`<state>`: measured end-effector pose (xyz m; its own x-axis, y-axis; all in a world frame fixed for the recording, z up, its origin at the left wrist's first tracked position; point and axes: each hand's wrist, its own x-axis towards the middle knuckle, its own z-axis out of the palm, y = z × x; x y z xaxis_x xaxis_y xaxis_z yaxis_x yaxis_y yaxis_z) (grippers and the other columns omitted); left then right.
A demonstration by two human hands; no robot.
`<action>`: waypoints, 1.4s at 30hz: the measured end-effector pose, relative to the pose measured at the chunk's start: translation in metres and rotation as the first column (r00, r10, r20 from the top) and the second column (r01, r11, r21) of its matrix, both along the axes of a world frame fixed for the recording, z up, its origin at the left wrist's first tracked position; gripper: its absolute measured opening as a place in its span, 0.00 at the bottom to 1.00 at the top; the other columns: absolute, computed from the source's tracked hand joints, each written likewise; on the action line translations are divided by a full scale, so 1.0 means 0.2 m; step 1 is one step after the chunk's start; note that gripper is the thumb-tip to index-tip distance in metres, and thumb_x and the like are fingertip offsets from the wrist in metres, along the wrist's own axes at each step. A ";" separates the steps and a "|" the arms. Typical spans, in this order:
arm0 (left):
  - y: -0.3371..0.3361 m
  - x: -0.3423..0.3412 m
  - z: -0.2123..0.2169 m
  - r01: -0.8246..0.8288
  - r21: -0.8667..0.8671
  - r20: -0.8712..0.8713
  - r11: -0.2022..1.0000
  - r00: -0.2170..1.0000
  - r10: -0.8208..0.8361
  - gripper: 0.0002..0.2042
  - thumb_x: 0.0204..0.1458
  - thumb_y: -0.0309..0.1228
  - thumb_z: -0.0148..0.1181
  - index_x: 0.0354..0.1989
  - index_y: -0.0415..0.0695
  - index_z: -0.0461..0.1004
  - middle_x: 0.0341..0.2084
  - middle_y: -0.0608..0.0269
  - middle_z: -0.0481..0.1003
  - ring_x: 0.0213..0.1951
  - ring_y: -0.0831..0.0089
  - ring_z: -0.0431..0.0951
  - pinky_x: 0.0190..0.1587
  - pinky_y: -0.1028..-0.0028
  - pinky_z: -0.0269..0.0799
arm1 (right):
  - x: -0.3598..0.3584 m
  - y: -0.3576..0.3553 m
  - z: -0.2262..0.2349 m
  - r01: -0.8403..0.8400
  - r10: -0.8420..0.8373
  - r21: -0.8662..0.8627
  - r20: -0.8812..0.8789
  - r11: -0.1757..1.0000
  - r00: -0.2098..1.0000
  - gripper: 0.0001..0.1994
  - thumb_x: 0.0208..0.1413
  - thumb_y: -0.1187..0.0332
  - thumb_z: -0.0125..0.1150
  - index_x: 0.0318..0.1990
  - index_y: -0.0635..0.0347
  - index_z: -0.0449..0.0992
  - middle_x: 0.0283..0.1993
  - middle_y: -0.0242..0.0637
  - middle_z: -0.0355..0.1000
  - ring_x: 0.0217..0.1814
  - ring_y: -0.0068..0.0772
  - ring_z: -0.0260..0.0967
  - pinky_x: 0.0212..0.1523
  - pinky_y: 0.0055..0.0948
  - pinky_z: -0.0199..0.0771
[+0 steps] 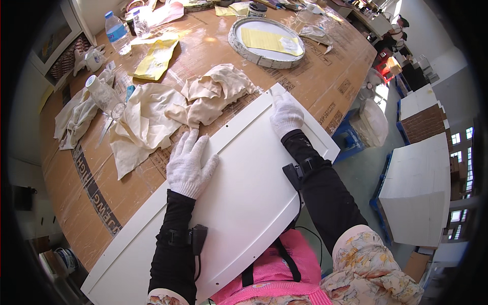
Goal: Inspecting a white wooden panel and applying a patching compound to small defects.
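A white framed panel [244, 168], with small dark holes along its border, lies across the near side of the table and reaches past its edge toward me. On its far long edge rests my left hand [190, 165] in a white knit glove, fingers spread and flat. My right hand [286, 116], gloved alike, lies near the panel's far right corner with a finger stretched toward the corner; its other fingers are partly hidden. Just beyond the left fingertips are a crumpled beige cloth [216, 91] and a cream cloth [147, 124].
The brown cardboard-covered table [203, 43] holds a round white lid-like disc [267, 43] with yellow paper, yellow sandpaper [157, 58], a water bottle [117, 33] and a clear jar [104, 94]. Stacked white panels [417, 190] stand at right. A person [398, 33] is far off.
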<state>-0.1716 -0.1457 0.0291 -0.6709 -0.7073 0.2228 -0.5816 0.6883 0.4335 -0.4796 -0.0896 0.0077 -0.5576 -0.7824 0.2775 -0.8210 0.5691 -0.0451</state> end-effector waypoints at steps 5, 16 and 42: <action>-0.01 0.00 0.03 0.002 0.027 0.018 1.000 1.000 -0.003 0.28 0.54 0.43 0.66 0.62 0.44 0.72 0.67 0.48 0.66 0.69 0.48 0.63 0.70 0.54 0.59 | 0.17 -0.03 0.10 -0.365 0.351 0.077 0.151 0.928 0.924 0.21 0.60 0.68 0.55 0.61 0.47 0.74 0.51 0.44 0.78 0.44 0.51 0.78 0.44 0.48 0.78; -0.02 -0.03 0.08 -0.022 0.075 0.088 0.997 0.996 0.016 0.28 0.52 0.40 0.67 0.62 0.44 0.72 0.65 0.47 0.68 0.69 0.48 0.64 0.70 0.55 0.59 | -0.29 -0.07 0.18 -0.238 0.249 -0.075 0.349 0.968 0.903 0.17 0.60 0.64 0.59 0.55 0.56 0.80 0.52 0.48 0.79 0.53 0.47 0.77 0.56 0.38 0.76; -0.03 -0.02 0.06 -0.011 0.098 0.025 0.995 1.000 0.009 0.30 0.48 0.35 0.69 0.63 0.46 0.73 0.64 0.50 0.70 0.67 0.49 0.66 0.70 0.54 0.60 | -0.56 -0.31 0.49 -0.469 0.211 0.222 0.677 0.855 0.705 0.22 0.52 0.66 0.58 0.55 0.63 0.81 0.47 0.50 0.82 0.46 0.36 0.78 0.53 0.30 0.75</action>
